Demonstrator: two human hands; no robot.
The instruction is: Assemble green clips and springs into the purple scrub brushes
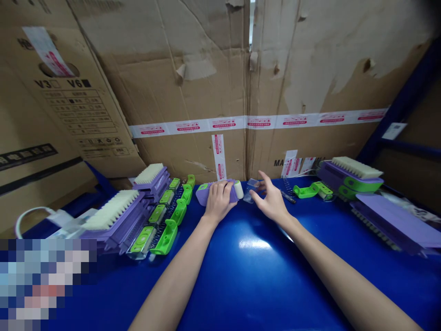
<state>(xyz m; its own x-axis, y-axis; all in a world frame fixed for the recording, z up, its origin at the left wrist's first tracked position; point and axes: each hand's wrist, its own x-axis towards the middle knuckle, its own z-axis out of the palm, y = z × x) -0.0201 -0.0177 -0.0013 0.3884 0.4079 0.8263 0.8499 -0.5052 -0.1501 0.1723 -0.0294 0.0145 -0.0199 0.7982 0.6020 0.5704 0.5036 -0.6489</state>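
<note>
My left hand (219, 197) is wrapped over a purple handheld piece (202, 195) with green at its left end and a cream roller-like part (238, 190) at its right end. It rests on the blue table near the cardboard wall. Just right of it, my right hand (270, 200) has its fingers apart beside a small clear plastic piece (251, 186). Thumb and fingers overlap the edge of that clear piece; I cannot tell how firmly they touch it. A thin dark pen-like item (288, 196) lies to the right of that hand.
Purple brush bodies with cream bristles (112, 209) stand at left, beside several green clips (167, 238), springs and green-topped parts. At right are another bristled purple body (356, 168), a green clip (306, 191) and a purple panel (401, 218). Cardboard (193, 92) walls the back.
</note>
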